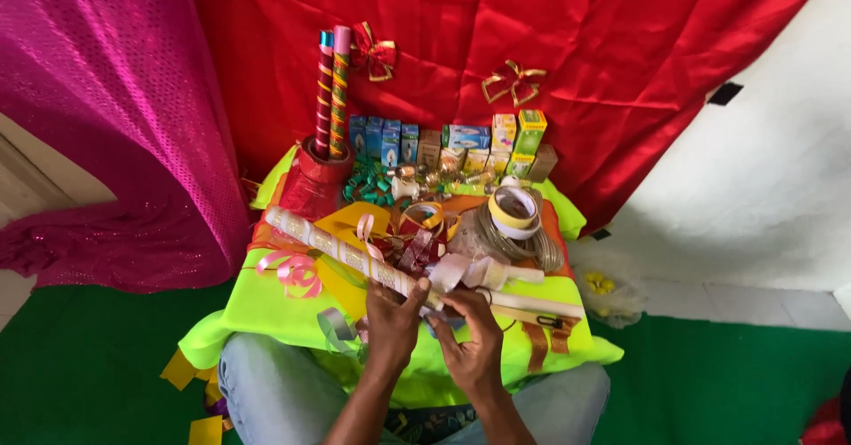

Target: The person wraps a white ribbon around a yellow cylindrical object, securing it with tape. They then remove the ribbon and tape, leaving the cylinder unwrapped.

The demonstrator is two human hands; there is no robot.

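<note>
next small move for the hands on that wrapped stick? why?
Probably press the loose pale ribbon down against the long wrapped stick. The left hand grips the stick near its middle, the right hand pinches close beside it, and the ribbon end stands off the stick above them.
</note>
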